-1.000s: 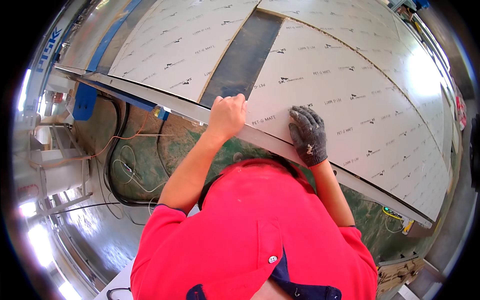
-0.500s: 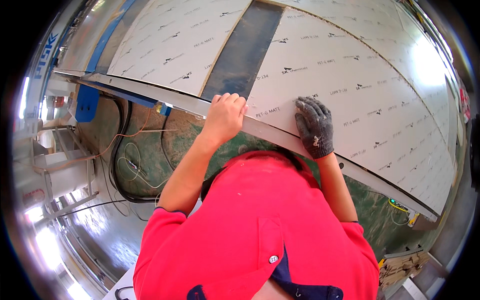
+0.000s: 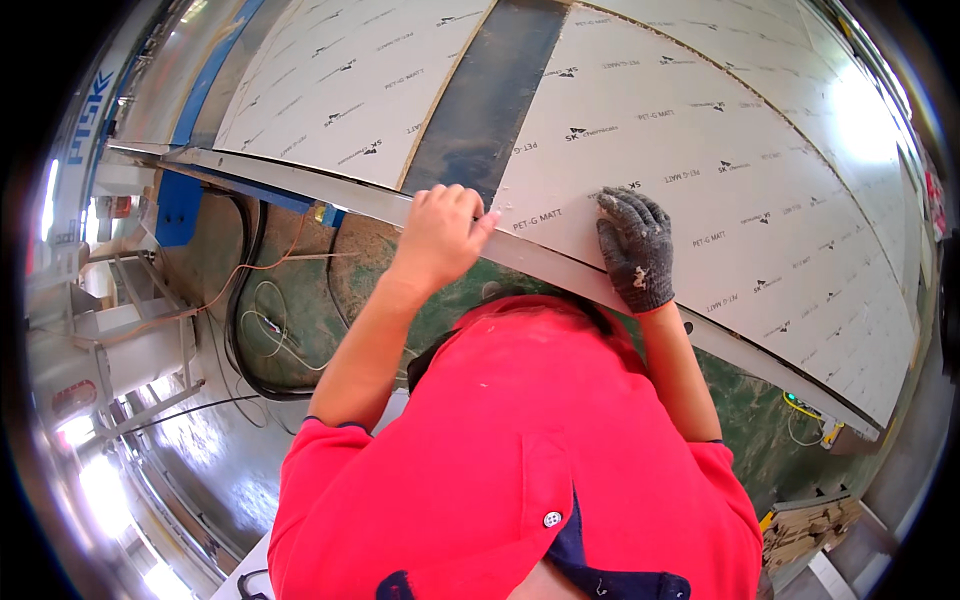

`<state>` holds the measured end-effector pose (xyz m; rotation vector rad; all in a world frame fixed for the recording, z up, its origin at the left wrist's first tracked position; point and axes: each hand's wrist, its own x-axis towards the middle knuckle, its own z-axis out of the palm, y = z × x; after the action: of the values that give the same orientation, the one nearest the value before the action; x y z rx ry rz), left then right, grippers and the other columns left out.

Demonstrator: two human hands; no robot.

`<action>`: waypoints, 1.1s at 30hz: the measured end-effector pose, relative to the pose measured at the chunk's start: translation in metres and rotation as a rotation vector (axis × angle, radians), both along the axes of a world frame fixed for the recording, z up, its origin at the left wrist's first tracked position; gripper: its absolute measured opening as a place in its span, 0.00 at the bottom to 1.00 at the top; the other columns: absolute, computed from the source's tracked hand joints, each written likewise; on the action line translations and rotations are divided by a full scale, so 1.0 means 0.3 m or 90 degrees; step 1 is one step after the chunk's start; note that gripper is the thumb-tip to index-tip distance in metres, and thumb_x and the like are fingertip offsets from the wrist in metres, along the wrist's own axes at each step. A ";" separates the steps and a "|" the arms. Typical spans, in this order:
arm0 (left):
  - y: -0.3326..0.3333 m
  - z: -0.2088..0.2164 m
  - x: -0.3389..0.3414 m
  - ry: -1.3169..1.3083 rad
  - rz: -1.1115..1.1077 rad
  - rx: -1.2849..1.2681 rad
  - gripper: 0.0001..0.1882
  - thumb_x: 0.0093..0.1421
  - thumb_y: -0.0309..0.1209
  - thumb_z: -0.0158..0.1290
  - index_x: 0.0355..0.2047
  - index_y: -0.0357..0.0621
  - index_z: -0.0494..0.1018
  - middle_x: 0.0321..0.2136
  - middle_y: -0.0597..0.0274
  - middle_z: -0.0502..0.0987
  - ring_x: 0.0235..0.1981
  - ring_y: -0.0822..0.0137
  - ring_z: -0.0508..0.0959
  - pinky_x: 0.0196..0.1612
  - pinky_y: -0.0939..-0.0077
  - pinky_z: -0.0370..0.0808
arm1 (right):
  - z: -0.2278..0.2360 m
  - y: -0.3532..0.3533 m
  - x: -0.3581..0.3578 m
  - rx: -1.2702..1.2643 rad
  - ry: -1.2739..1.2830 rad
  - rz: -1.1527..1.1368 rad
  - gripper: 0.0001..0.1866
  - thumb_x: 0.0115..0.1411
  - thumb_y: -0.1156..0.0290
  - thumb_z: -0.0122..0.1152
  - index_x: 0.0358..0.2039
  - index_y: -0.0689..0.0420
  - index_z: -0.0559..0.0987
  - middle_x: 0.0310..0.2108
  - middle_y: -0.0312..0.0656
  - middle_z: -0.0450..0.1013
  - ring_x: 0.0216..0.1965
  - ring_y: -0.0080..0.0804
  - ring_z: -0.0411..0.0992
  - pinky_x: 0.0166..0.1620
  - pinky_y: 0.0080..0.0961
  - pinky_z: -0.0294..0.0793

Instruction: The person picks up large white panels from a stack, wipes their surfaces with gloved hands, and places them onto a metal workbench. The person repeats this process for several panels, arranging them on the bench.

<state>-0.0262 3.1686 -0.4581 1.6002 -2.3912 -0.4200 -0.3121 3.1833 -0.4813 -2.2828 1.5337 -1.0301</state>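
A: Where does our panel point(image 3: 725, 225) lie?

B: Flat, its near edge along the pale rail point(image 3: 550, 266), just right of the dark strip point(image 3: 485, 110). A printed film seems to cover its face.

A: How do we expect it to handle?

B: Stiff but thin, we judge, and awkward for its breadth more than heavy. The smooth face probably slips under bare skin, and the corners look likeliest to chip.

A: Where do we take hold?

B: By the long edges, we think, supporting it at well-separated places so it doesn't bow. The corner beside the strip offers us a start.

A: And the hands?

B: The bare left hand point(image 3: 440, 238) curls its fingers at the rail by the strip's near end, thumb toward the panel's corner, near some white crumbs point(image 3: 507, 195). We cannot tell whether it pinches anything. The gloved right hand point(image 3: 638, 250) lies palm down on the panel near its edge, fingers side by side and slightly bent, grasping nothing we can see.

A: Farther out?

B: We see a second printed panel point(image 3: 340, 100) across the strip, and a black cable point(image 3: 234, 320) on the green floor point(image 3: 440, 305) below.
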 end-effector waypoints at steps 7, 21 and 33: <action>0.016 -0.064 -0.010 0.054 0.002 -0.069 0.05 0.63 0.30 0.50 0.31 0.43 0.70 0.30 0.59 0.71 0.38 0.55 0.72 0.46 0.63 0.64 | 0.015 -0.001 0.009 -0.006 -0.012 0.000 0.15 0.56 0.73 0.61 0.45 0.57 0.79 0.48 0.45 0.78 0.52 0.47 0.73 0.58 0.42 0.67; 0.010 -0.013 -0.042 0.118 -0.135 -0.103 0.04 0.58 0.25 0.56 0.34 0.45 0.72 0.32 0.62 0.73 0.40 0.58 0.72 0.48 0.64 0.66 | 0.013 -0.003 0.005 0.001 -0.010 -0.003 0.14 0.56 0.73 0.60 0.45 0.56 0.79 0.48 0.45 0.78 0.52 0.48 0.73 0.58 0.42 0.66; -0.018 0.001 0.022 0.016 -0.144 -0.112 0.05 0.54 0.27 0.58 0.29 0.45 0.72 0.30 0.63 0.72 0.37 0.58 0.72 0.46 0.65 0.67 | 0.013 -0.003 0.006 0.004 -0.019 -0.013 0.14 0.56 0.73 0.61 0.44 0.56 0.79 0.48 0.45 0.78 0.51 0.48 0.73 0.58 0.42 0.66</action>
<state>-0.0197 3.1632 -0.4578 1.2495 -2.5200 -0.2580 -0.3102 3.1824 -0.4773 -2.2411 1.5496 -1.0580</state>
